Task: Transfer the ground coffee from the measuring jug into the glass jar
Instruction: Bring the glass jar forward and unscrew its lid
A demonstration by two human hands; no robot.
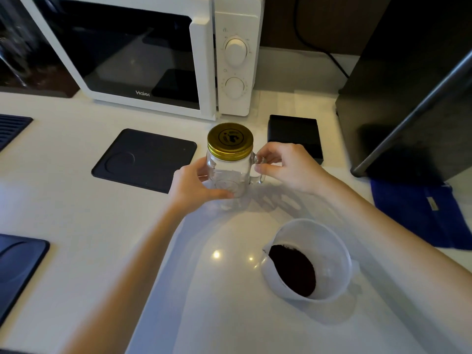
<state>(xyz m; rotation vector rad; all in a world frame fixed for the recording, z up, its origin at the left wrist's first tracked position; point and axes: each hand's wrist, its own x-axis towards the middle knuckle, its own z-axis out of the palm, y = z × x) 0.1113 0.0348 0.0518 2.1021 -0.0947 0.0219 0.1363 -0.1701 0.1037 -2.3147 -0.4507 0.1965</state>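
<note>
A clear glass jar (229, 172) with a side handle stands upright on the white counter, its gold screw lid (230, 137) closed on top. My left hand (198, 186) wraps around the jar's left side and base. My right hand (286, 167) pinches the jar's handle from the right. Nearer to me, at the right, a translucent white measuring jug (329, 251) sits on the counter with dark ground coffee (293, 269) in its bottom, spout pointing left. Neither hand touches the jug.
A white microwave (158, 54) stands behind the jar. A black mat (145, 159) lies to the jar's left and a black box (295, 135) behind my right hand. A dark appliance (413, 98) and a blue cloth (424, 213) occupy the right side. More dark mats (18, 261) sit at the left edge.
</note>
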